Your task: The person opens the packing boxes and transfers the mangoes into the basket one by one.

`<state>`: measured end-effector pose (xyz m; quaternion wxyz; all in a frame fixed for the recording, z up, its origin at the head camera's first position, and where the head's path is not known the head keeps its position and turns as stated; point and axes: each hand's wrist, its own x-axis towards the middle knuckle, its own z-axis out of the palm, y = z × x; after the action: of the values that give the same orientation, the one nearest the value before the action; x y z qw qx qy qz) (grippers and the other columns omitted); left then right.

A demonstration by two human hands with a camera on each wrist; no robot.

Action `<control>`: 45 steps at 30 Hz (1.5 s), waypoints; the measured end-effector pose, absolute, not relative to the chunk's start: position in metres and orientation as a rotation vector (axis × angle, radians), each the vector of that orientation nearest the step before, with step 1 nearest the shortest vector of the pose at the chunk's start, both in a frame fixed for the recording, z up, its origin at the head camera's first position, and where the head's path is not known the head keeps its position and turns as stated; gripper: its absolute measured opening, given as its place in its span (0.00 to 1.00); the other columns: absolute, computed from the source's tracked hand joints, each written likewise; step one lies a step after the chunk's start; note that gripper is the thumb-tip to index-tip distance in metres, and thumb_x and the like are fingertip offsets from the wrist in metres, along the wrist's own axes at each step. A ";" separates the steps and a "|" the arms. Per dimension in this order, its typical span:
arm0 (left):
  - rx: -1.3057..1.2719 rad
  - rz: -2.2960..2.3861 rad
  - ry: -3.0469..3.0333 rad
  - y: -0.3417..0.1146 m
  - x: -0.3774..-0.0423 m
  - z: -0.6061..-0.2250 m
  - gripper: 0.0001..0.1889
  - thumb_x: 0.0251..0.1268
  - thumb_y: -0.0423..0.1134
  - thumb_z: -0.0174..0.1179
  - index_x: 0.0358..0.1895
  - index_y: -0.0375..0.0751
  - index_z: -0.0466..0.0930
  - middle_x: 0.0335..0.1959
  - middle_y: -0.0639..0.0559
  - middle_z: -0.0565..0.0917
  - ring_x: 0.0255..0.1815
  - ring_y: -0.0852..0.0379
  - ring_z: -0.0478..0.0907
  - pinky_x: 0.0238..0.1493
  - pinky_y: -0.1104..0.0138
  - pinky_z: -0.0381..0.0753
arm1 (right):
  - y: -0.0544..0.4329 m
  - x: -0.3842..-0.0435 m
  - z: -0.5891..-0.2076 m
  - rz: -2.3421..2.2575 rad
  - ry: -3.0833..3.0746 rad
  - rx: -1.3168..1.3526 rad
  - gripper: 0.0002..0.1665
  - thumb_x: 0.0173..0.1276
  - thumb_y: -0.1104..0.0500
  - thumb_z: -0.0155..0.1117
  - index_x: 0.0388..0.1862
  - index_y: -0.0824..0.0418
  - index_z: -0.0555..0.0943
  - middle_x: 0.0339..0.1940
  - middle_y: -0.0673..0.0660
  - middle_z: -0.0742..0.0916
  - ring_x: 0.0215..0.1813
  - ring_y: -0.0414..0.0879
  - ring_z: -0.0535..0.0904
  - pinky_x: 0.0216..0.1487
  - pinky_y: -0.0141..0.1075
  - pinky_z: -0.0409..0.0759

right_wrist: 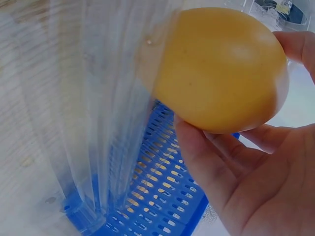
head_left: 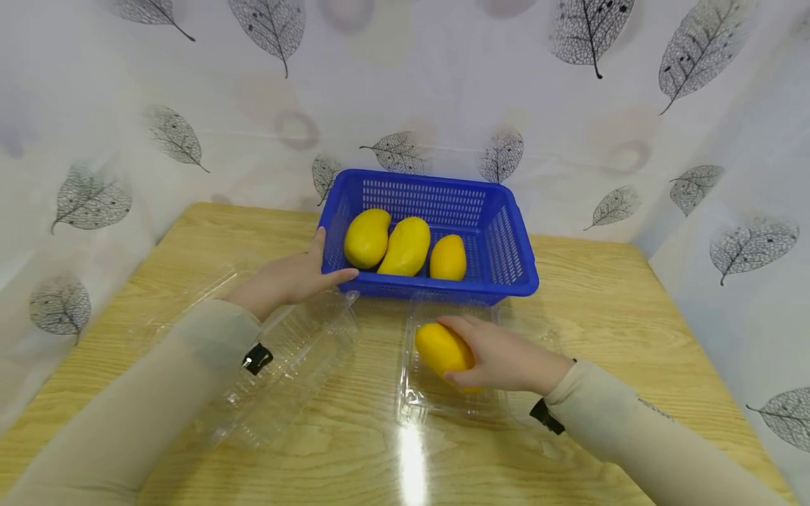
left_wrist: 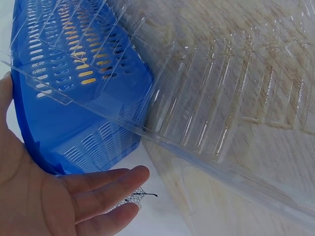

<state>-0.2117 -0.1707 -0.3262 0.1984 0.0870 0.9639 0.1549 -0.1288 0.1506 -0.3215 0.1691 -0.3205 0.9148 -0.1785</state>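
Observation:
My right hand [head_left: 506, 355] grips a yellow mango [head_left: 443, 349], thumb on one side and fingers on the other. The mango is low over a clear plastic clamshell box [head_left: 411, 400]; in the right wrist view the box's see-through wall [right_wrist: 93, 98] overlaps part of the mango [right_wrist: 221, 69]. At the front left corner of a blue plastic basket [head_left: 436, 284], my left hand [head_left: 287, 281] rests with straight fingers against the rim. Inside the basket lie three more mangoes: left [head_left: 367, 239], middle [head_left: 406, 246] and right [head_left: 448, 258].
Under my left forearm a second clear clamshell box [head_left: 304, 351] stands on the wooden table [head_left: 367, 450], its lid folded out to the left. A leaf-printed cloth [head_left: 411, 84] hangs behind the table and along both sides.

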 end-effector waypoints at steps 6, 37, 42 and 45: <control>0.245 0.440 2.700 -0.170 -0.211 -0.327 0.60 0.52 0.80 0.33 0.70 0.36 0.19 0.67 0.31 0.60 0.56 0.35 0.72 0.32 0.57 0.77 | 0.151 -0.129 -0.318 -0.495 2.630 -0.929 0.46 0.56 0.47 0.67 0.68 0.64 0.61 0.58 0.61 0.76 0.46 0.46 0.76 0.46 0.42 0.76; 0.244 0.444 2.701 -0.168 -0.208 -0.325 0.61 0.50 0.81 0.32 0.70 0.36 0.20 0.67 0.31 0.59 0.56 0.36 0.72 0.31 0.58 0.77 | 0.156 -0.143 -0.310 -0.492 2.688 -0.899 0.45 0.56 0.46 0.67 0.68 0.63 0.63 0.57 0.59 0.76 0.44 0.45 0.75 0.45 0.40 0.76; 0.240 0.446 2.701 -0.168 -0.208 -0.325 0.62 0.48 0.82 0.31 0.70 0.36 0.20 0.67 0.31 0.59 0.56 0.36 0.72 0.28 0.60 0.77 | 0.157 -0.145 -0.307 -0.512 2.697 -0.897 0.45 0.56 0.47 0.67 0.68 0.64 0.62 0.59 0.60 0.76 0.48 0.48 0.76 0.47 0.42 0.76; 0.242 0.442 2.699 -0.169 -0.209 -0.326 0.63 0.46 0.83 0.30 0.70 0.36 0.19 0.67 0.31 0.59 0.56 0.36 0.72 0.30 0.59 0.77 | 0.157 -0.146 -0.305 -0.521 2.705 -0.891 0.46 0.56 0.46 0.67 0.68 0.63 0.62 0.60 0.60 0.75 0.50 0.49 0.75 0.49 0.43 0.76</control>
<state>-0.2085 -0.1687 -0.3262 0.1967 0.0865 0.9638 0.1579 -0.1458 0.1575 -0.3049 0.1227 -0.3055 0.9273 -0.1784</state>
